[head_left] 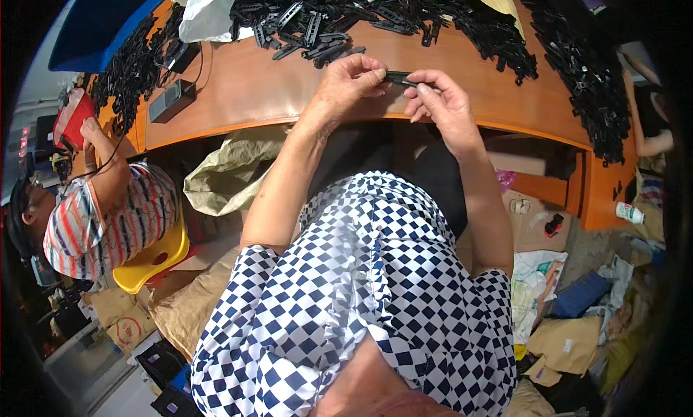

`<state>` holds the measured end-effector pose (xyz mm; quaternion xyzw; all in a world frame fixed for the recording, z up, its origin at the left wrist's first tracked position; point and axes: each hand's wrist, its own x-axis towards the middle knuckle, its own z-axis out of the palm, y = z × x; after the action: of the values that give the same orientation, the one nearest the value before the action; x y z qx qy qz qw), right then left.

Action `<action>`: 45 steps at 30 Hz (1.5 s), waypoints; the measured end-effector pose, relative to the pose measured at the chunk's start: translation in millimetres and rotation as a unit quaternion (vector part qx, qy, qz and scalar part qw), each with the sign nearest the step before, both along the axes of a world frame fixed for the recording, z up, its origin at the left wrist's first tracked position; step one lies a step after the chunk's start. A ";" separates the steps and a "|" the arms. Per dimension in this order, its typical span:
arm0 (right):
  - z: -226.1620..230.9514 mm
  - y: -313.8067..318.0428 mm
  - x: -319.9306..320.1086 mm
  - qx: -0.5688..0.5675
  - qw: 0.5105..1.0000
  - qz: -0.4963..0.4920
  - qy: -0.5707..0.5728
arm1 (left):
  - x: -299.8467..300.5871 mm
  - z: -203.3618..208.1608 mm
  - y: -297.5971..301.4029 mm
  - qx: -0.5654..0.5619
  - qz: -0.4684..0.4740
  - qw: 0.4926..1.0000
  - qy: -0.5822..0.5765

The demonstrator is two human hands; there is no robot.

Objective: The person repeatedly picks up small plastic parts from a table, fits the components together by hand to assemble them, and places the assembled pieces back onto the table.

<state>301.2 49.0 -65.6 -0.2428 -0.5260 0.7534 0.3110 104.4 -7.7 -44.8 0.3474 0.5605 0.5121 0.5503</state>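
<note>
Both hands pinch one small black plastic clip (pixel 399 76) above the orange table's (pixel 238 92) front edge: left hand (pixel 351 81) grips its left end, right hand (pixel 442 99) its right. Behind lies a heap of black clips (pixel 346 16); a co-worker in a striped shirt (pixel 108 215) sits far left.
</note>
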 end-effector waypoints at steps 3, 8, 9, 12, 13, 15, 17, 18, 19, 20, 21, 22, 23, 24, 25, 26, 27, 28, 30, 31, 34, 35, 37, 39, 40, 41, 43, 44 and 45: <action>6.3 -19.2 -5.8 0.086 0.996 -0.012 -0.035 | 1.5 0.1 -8.3 0.046 -0.016 0.995 0.088; 8.7 -45.8 -11.0 0.332 0.918 -0.152 -0.154 | 10.8 18.0 -24.8 0.081 -0.027 0.991 0.102; 7.2 -47.6 -11.3 0.383 0.894 -0.162 -0.167 | 13.0 24.2 -28.7 0.075 -0.028 0.993 0.091; 15.8 -57.0 -3.7 0.435 0.858 -0.127 -0.241 | 12.6 25.6 -36.5 0.081 -0.035 0.989 0.115; 17.7 -60.1 -3.9 0.467 0.838 -0.145 -0.240 | 13.6 26.7 -38.6 0.087 -0.036 0.989 0.116; 21.8 -65.5 -3.9 0.509 0.810 -0.168 -0.239 | 16.5 29.8 -42.1 0.104 -0.028 0.988 0.106; 25.2 -70.5 -5.4 0.550 0.778 -0.189 -0.236 | 20.5 29.2 -45.6 0.117 -0.015 0.990 0.072; 26.1 -72.9 -7.1 0.566 0.761 -0.217 -0.231 | 23.6 31.3 -46.4 0.124 -0.004 0.992 0.038; 26.6 -74.8 -8.4 0.580 0.744 -0.244 -0.224 | 29.2 33.5 -48.6 0.131 -0.004 0.991 0.038; 26.7 -75.8 -9.6 0.585 0.740 -0.246 -0.222 | 37.2 36.0 -52.8 0.099 0.029 0.993 -0.054; 27.1 -76.6 -11.6 0.600 0.724 -0.259 -0.218 | 42.0 39.5 -56.5 0.066 0.062 0.985 -0.145; 28.1 -77.4 -13.2 0.615 0.708 -0.273 -0.214 | 42.1 34.8 -58.8 0.073 0.063 0.985 -0.144; 29.6 -79.0 -13.6 0.620 0.705 -0.274 -0.211 | 40.9 23.2 -61.0 0.107 0.025 0.969 -0.220; 29.9 -80.2 -12.7 0.619 0.698 -0.278 -0.227 | 42.5 21.7 -63.0 0.139 -0.015 0.945 -0.295; 30.1 -81.0 -12.3 0.618 0.692 -0.281 -0.244 | 47.1 19.9 -65.8 0.155 -0.016 0.948 -0.279; 30.0 -81.0 -12.7 0.622 0.689 -0.281 -0.242 | 50.2 19.4 -66.5 0.160 -0.016 0.947 -0.279; 29.1 -82.4 -13.4 0.616 0.694 -0.279 -0.248 | 52.7 18.8 -68.4 0.169 0.004 0.956 -0.241; 28.6 -83.9 -14.4 0.610 0.698 -0.277 -0.254 | 54.0 18.5 -69.5 0.177 0.025 0.963 -0.203; 29.1 -87.7 -16.6 0.605 0.701 -0.269 -0.266 | 54.3 17.8 -69.9 0.182 0.034 0.966 -0.182; 29.2 -89.4 -17.9 0.597 0.705 -0.262 -0.280 | 53.9 15.0 -68.8 0.174 0.050 0.970 -0.164; 26.2 -92.6 -24.1 0.610 0.694 -0.255 -0.287 | 54.8 5.1 -67.7 0.163 0.086 0.969 -0.164; 25.2 -92.2 -25.3 0.620 0.683 -0.250 -0.293 | 54.7 1.9 -67.4 0.157 0.103 0.966 -0.179; 21.3 -92.4 -27.2 0.623 0.681 -0.242 -0.298 | 53.1 -2.9 -66.5 0.153 0.110 0.964 -0.187; 19.9 -92.9 -28.9 0.625 0.680 -0.234 -0.303 | 51.5 -5.8 -66.7 0.150 0.117 0.962 -0.194; 19.8 -93.7 -29.4 0.621 0.681 -0.227 -0.316 | 50.9 -6.2 -67.0 0.151 0.119 0.968 -0.163; 19.7 -94.6 -29.5 0.616 0.681 -0.220 -0.329 | 50.3 -6.4 -67.3 0.153 0.120 0.972 -0.131; 19.8 -97.4 -29.5 0.598 0.690 -0.202 -0.353 | 49.2 -5.3 -69.6 0.140 0.118 0.978 -0.100; 20.1 -99.1 -28.8 0.579 0.699 -0.187 -0.377 | 48.6 -4.9 -70.3 0.128 0.113 0.983 -0.068; 20.8 -101.0 -28.0 0.580 0.698 -0.186 -0.376 | 46.6 -6.4 -71.2 0.129 0.115 0.983 -0.068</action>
<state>273.3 -52.1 -44.8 -0.3704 -0.8761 0.0721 0.3000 151.0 -78.9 -51.2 0.3131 0.4873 0.6621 0.4755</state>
